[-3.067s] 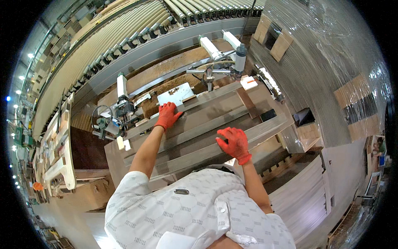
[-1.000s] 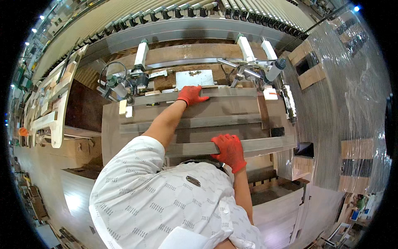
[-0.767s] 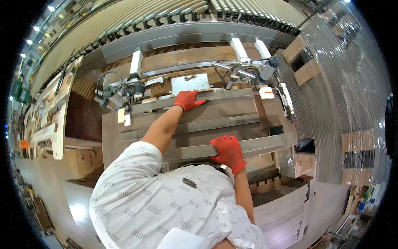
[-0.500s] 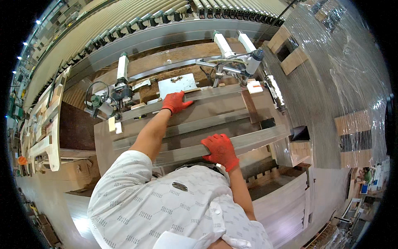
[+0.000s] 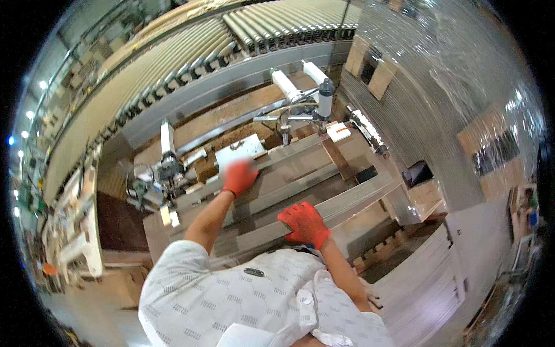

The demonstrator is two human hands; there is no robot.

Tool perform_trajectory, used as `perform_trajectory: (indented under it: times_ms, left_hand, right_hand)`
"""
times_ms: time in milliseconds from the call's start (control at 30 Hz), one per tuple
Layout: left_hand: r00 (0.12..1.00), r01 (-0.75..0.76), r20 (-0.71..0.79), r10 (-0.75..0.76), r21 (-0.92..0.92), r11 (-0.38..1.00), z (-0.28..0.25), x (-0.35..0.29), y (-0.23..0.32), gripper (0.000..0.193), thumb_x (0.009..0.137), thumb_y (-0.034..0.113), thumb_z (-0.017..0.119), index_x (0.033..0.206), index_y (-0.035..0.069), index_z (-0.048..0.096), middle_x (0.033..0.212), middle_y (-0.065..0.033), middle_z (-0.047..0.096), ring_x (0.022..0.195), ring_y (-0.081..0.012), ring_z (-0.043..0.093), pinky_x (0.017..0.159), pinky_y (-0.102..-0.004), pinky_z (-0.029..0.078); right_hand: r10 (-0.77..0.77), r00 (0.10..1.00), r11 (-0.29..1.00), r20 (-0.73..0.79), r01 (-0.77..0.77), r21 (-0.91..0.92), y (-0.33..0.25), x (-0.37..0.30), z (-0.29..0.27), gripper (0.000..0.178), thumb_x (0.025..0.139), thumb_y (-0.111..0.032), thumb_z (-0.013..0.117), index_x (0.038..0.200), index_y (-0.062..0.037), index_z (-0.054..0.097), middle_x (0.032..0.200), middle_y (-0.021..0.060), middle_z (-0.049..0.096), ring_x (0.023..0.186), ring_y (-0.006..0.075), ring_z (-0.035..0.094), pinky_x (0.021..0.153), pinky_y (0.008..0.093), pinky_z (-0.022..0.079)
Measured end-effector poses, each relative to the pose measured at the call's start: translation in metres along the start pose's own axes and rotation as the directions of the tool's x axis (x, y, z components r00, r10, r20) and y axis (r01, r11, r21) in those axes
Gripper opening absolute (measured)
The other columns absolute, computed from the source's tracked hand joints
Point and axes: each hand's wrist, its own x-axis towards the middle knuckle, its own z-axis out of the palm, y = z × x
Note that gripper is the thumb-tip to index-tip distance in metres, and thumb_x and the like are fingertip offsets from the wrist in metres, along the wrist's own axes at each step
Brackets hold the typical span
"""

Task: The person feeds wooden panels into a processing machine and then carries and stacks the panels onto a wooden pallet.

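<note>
Both hands wear red gloves. My left hand (image 5: 240, 176) is over the far grey strip (image 5: 283, 153), just in front of a white plate (image 5: 241, 151); motion smears its fingers. My right hand (image 5: 304, 224) is at the near grey strip (image 5: 361, 195), its fingers bent over the strip and closed on it. Between them lies a middle grey strip (image 5: 292, 188). All the strips rest lengthwise on a brownish work surface (image 5: 155, 234).
Clamp-like machine heads stand at the left (image 5: 167, 156) and right (image 5: 325, 104). Behind them runs a roller conveyor (image 5: 277, 26). A tall film-wrapped stack of grey boards (image 5: 428, 110) rises on the right. A wooden cart (image 5: 87, 231) stands at the left.
My view has turned and shifted, so the bench appears tilted. My left hand, sharp before with fingers spread on the far strip, is now blurred. My right hand stays at the near strip.
</note>
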Motion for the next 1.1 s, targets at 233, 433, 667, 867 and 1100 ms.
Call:
perform_trajectory:
  times_ms: [233,433,667,867,1100]
  left_hand:
    - [0.993,-0.009,0.118,0.010,-0.004,1.000,-0.003,0.002,0.005,0.052,0.101,0.050,0.070,0.127,0.005,0.064,0.117,-0.0194,0.071,0.108,-0.0410,0.068,0.091,-0.0530,0.054]
    - [0.994,-0.054,0.099,0.050,0.043,0.998,-0.009,0.001,0.004,0.054,0.100,0.048,0.071,0.129,0.004,0.061,0.116,-0.0187,0.070,0.108,-0.0398,0.068,0.091,-0.0525,0.055]
    - [0.972,-0.215,-0.035,0.232,0.260,0.941,0.012,-0.001,-0.019,0.056,0.097,0.046,0.075,0.131,0.003,0.062,0.124,-0.0199,0.065,0.115,-0.0402,0.063,0.092,-0.0517,0.054]
    - [0.997,-0.073,0.039,0.068,0.138,0.988,0.004,0.004,0.000,0.054,0.094,0.042,0.079,0.130,0.005,0.064,0.125,-0.0208,0.061,0.118,-0.0414,0.058,0.102,-0.0534,0.046]
    - [0.990,-0.129,0.048,0.132,-0.054,0.990,-0.041,-0.021,-0.015,0.053,0.097,0.036,0.079,0.132,0.001,0.061,0.126,-0.0246,0.060,0.111,-0.0468,0.063,0.093,-0.0526,0.054]
  right_hand:
    - [0.026,0.999,0.993,0.027,-0.023,-0.117,0.000,-0.004,-0.004,0.060,0.073,-0.053,0.089,0.117,-0.0195,0.068,0.109,0.0026,0.071,0.109,0.0260,0.068,0.091,0.0445,0.050]
    - [0.026,0.999,0.992,-0.036,-0.030,-0.121,-0.002,-0.009,-0.002,0.058,0.075,-0.055,0.086,0.121,-0.0251,0.068,0.111,-0.0025,0.070,0.111,0.0212,0.067,0.092,0.0403,0.050]
    - [0.014,0.994,0.999,-0.112,-0.018,-0.032,-0.002,-0.011,0.003,0.057,0.068,-0.048,0.091,0.113,-0.0207,0.069,0.103,0.0016,0.069,0.110,0.0252,0.067,0.091,0.0428,0.050]
    - [0.067,0.998,0.997,0.001,-0.067,-0.039,0.003,-0.007,0.002,0.056,0.071,-0.047,0.089,0.117,-0.0247,0.067,0.108,-0.0026,0.068,0.109,0.0215,0.066,0.090,0.0401,0.049]
    - [0.051,0.999,0.990,-0.004,-0.051,-0.128,-0.007,-0.002,-0.002,0.057,0.068,-0.047,0.090,0.115,-0.0238,0.069,0.101,0.0001,0.068,0.103,0.0236,0.067,0.086,0.0425,0.050]
